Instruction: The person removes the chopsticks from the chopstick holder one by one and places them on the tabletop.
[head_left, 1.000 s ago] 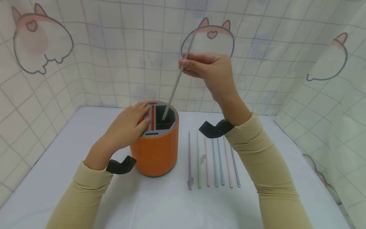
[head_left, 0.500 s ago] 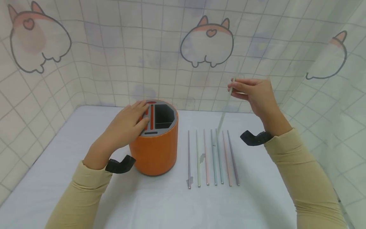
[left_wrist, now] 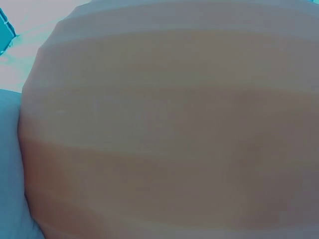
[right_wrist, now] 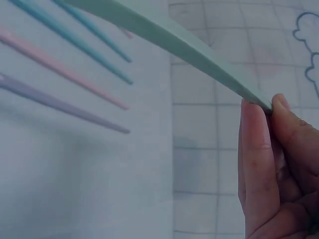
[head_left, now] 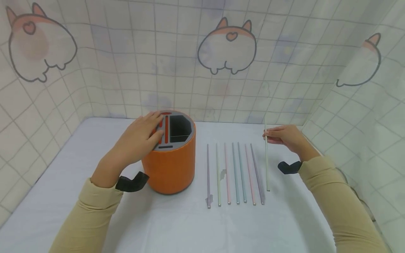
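Observation:
My left hand (head_left: 137, 138) rests with fairly straight fingers on the grey slotted top of an orange round utensil holder (head_left: 171, 172). In the left wrist view a blurred skin-toned surface fills nearly everything. My right hand (head_left: 284, 137) pinches a pale green chopstick (head_left: 267, 168) between thumb and fingertips, toward its upper part. That chopstick stands nearly upright in the head view, right of a row of chopsticks lying on the table. The right wrist view shows the green chopstick (right_wrist: 174, 42) running up and left from the fingertips (right_wrist: 256, 124).
Several chopsticks lie side by side on the white table (head_left: 190, 225): a purple chopstick (head_left: 208, 175) at the left, a green chopstick (head_left: 218, 175), pink and blue ones, and another purple chopstick (head_left: 258, 175) at the right. A patterned curtain (head_left: 126, 70) hangs behind.
My right hand has carried the green chopstick out of the holder's opening, then right and down beside the lying row. The left hand has stayed on the holder.

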Demonstrator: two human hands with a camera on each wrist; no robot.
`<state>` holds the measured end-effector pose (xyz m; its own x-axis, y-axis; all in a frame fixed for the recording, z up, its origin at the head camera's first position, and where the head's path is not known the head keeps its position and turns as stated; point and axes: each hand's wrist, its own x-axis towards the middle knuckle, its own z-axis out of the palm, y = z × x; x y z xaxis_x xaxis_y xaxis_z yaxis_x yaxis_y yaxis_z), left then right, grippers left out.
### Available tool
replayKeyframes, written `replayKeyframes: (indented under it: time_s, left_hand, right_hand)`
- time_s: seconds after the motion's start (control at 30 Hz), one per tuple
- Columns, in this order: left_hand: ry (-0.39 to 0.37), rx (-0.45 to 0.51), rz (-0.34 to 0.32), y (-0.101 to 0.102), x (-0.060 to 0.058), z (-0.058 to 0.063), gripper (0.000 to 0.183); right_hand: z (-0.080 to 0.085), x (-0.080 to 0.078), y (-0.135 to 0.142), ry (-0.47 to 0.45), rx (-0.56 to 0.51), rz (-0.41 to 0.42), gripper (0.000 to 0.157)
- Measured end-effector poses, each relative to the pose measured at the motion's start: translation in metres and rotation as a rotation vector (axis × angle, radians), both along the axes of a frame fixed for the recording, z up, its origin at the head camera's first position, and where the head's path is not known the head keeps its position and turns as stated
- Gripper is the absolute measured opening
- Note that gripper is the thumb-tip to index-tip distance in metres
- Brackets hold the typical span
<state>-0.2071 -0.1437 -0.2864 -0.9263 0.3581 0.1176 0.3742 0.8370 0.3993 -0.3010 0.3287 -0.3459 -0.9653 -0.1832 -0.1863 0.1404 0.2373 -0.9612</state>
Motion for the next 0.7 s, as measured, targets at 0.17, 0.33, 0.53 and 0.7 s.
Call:
replayKeyframes:
  time_s: [0.17, 0.33, 0.53, 0.7]
  left_hand:
    - [-0.001, -0.001, -0.003, 0.0, 0.0, 0.0, 0.057]
    - [0.013, 0.006, -0.007, 0.001, 0.0, 0.0, 0.057]
    - [0.031, 0.007, -0.008, 0.0, 0.002, 0.0, 0.057]
    - [0.031, 0.007, -0.007, 0.001, 0.002, 0.001, 0.056]
  right_hand:
    - [-0.028, -0.007, 0.007, -0.056, 0.078, 0.017, 0.041]
    - [-0.052, -0.011, 0.009, -0.097, 0.142, 0.028, 0.047]
    - [-0.067, -0.012, 0.01, -0.1, 0.14, 0.011, 0.036]
    - [-0.075, -0.015, 0.006, -0.134, 0.229, -0.072, 0.031]
